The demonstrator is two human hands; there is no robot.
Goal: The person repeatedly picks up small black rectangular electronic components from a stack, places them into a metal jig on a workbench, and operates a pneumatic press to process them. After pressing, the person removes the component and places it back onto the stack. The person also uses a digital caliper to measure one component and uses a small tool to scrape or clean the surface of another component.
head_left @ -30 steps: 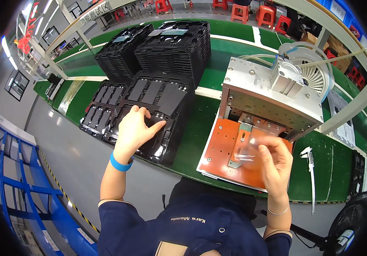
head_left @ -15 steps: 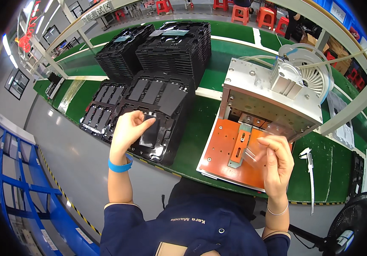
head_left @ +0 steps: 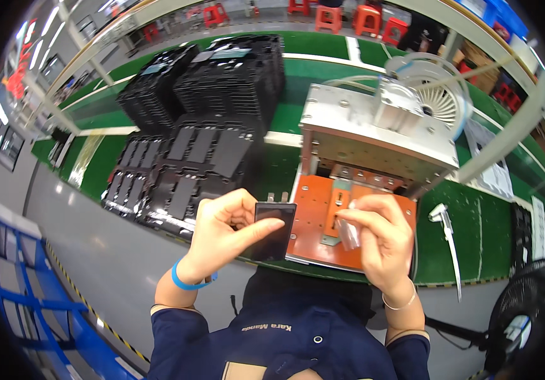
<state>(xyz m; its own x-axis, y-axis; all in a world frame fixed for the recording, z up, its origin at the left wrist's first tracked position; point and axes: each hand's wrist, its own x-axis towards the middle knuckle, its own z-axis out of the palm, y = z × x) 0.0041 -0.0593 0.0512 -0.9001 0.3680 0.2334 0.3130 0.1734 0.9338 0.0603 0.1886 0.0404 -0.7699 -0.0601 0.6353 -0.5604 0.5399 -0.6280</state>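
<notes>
My left hand [head_left: 220, 231] pinches a flat black battery cell [head_left: 275, 239] with two metal tabs at its top edge, the thumb across its face. The cell is held up in front of the left edge of an orange base plate [head_left: 313, 201]. Over the plate's right part, my right hand [head_left: 383, 235] has its fingertips closed on a small clear plastic film [head_left: 349, 235]. Behind the film, an orange slotted bar [head_left: 335, 206] on a greenish strip lies on the plate. The plate belongs to a metal press [head_left: 373, 130] with a cylinder block on top.
Black trays [head_left: 164, 202] with several dark cells lie left of the press, with tall tray stacks [head_left: 229, 79] behind them. A caliper [head_left: 448, 244] rests on the green bench at right. A white reel [head_left: 440, 95] stands behind the press; a black fan [head_left: 522, 329] is at lower right.
My left hand has lifted the cell from the tray and carried it right, toward the press. My right hand has drawn slightly left with the film. The whole view has shifted a little.
</notes>
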